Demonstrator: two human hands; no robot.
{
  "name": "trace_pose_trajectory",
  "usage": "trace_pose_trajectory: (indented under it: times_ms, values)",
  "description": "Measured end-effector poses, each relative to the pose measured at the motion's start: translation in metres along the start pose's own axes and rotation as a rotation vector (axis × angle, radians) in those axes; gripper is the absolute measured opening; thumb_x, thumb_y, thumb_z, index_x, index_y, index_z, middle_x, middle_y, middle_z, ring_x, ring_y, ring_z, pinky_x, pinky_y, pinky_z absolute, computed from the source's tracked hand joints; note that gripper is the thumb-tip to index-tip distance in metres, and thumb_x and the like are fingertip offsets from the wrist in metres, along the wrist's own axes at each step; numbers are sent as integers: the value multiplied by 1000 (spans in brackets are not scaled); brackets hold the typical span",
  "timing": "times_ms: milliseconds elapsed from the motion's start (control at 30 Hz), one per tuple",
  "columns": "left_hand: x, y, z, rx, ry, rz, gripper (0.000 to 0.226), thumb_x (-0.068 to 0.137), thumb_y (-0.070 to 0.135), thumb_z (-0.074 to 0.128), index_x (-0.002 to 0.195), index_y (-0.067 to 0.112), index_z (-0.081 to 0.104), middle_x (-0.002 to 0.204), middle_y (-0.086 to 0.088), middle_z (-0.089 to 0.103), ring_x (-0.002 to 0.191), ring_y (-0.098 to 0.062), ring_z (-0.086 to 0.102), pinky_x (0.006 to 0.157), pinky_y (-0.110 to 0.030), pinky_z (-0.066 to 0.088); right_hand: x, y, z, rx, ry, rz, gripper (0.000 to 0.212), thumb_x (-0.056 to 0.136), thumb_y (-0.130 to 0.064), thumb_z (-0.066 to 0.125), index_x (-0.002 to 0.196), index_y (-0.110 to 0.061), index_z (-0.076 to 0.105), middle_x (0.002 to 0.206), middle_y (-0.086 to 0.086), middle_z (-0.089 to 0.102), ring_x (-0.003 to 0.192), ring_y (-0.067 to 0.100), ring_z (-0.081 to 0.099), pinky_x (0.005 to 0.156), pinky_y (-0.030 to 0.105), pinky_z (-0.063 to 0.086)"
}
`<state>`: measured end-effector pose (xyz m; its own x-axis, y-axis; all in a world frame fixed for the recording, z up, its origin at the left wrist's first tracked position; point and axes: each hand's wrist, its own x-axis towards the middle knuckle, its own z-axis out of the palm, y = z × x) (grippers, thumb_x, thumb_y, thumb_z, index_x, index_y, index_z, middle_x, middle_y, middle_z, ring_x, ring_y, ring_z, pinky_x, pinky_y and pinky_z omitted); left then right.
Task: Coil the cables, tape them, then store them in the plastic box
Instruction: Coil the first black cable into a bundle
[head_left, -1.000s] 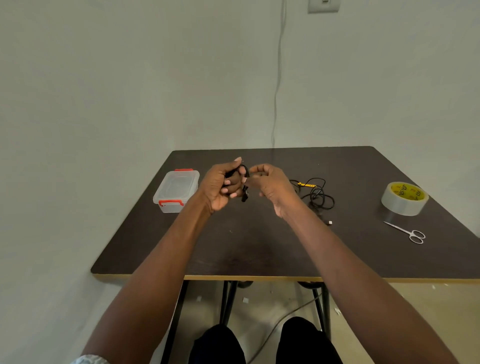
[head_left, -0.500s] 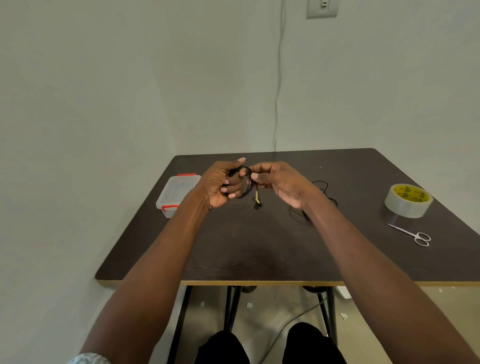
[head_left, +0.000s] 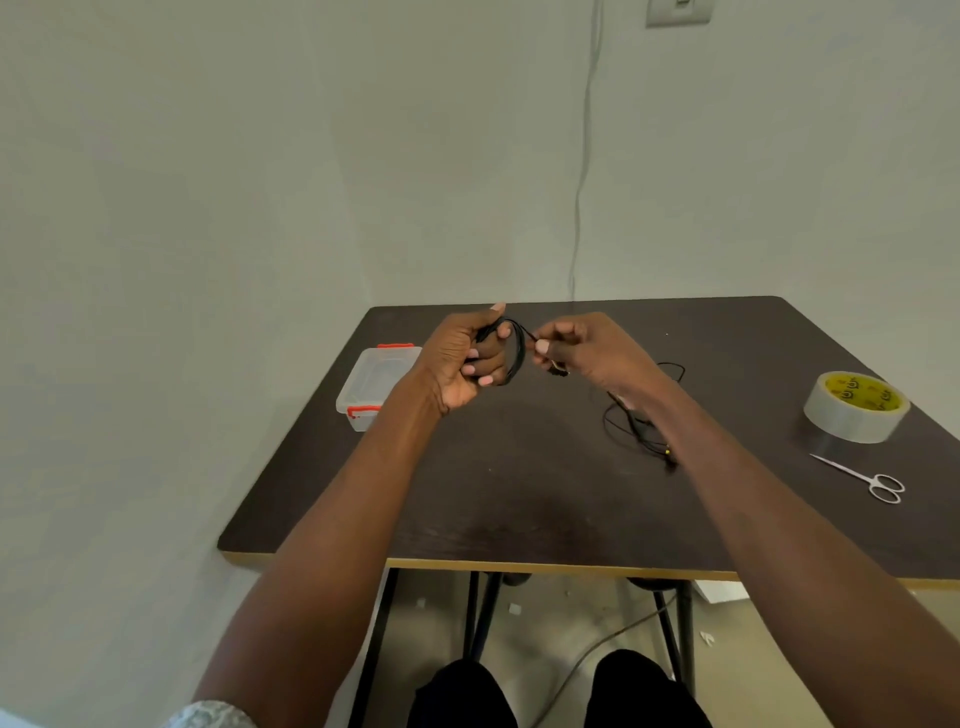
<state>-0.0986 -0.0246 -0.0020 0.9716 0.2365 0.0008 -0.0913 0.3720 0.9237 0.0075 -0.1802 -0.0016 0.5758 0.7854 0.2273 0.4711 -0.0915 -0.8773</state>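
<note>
My left hand (head_left: 462, 364) still grips the coil (head_left: 511, 353); my right hand (head_left: 582, 348) pinches its tail, now nearer the plug. Box (head_left: 376, 382) left, tape (head_left: 856, 408) right, unmoved.

Dark table (head_left: 519, 509) stands in a pale-walled corner (head_left: 260, 182).

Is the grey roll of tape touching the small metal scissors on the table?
Apart. The head view shows bare dark table between the tape roll and the scissors.

black cable (head_left: 514, 353), dark brown table (head_left: 519, 493), clear box (head_left: 371, 384) with red clips, yellow-printed tape roll (head_left: 857, 408), silver scissors (head_left: 862, 478)
</note>
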Motion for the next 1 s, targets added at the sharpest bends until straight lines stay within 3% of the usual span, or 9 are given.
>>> trace_pose_trajectory:
  times_ms: [100,133,200,300,367,433,567,767,1000]
  values:
    - [0,1,1,-18,-15,-7,37,102,27,41,71,9,50,37,7,23,28,-7,17,40,-24,14,6,1,1,-190,49,-45,11,91,-12,65,95,-3,71,89,13,64,80,13,54,73,22,41]
    - [0,1,2,-23,-19,-8,38,102,27,40,71,9,50,37,7,23,28,-7,17,40,-24,14,8,1,3,-264,93,-76,10,89,-12,68,93,-4,72,93,11,59,84,13,53,72,18,39]
    - [1,-1,4,-39,-32,-12,38,102,26,40,70,9,50,37,6,22,28,-7,17,40,-24,14,10,-4,7,-332,192,-100,9,87,-12,70,90,-3,74,88,4,49,79,12,48,61,6,34]
    - [2,-4,6,-65,-40,-3,37,101,26,41,70,9,50,37,7,23,27,-6,17,38,-22,17,11,-4,9,-369,211,-71,18,88,-11,68,85,6,72,69,11,52,64,16,44,50,13,30]
    - [3,-5,6,-83,-38,7,36,100,27,43,70,9,50,37,7,23,28,-6,18,36,-22,18,10,-2,11,-229,225,9,14,88,-10,67,86,2,74,66,13,62,54,15,48,50,13,35]
    - [3,-6,6,-97,-48,19,35,100,26,44,70,9,50,37,7,24,28,-6,19,36,-21,20,8,-1,15,14,255,75,9,87,-4,67,87,4,73,65,13,64,49,15,53,54,24,48]
    - [2,-7,9,-125,-67,15,34,101,25,43,71,8,50,37,7,25,28,-6,19,36,-21,20,5,-1,18,292,286,85,5,83,9,67,87,10,68,70,11,63,61,16,61,69,30,58]
    - [4,-9,9,-141,-64,17,34,100,24,42,71,8,49,36,6,23,27,-6,17,38,-23,14,0,-3,13,583,183,114,12,84,8,66,82,-3,69,73,5,67,66,13,66,68,24,58]
    - [4,-11,11,-110,36,64,35,101,22,41,70,9,50,37,6,23,27,-6,17,37,-21,15,-5,-1,2,575,52,177,8,84,-6,72,91,-10,71,83,3,69,80,16,62,66,25,44]
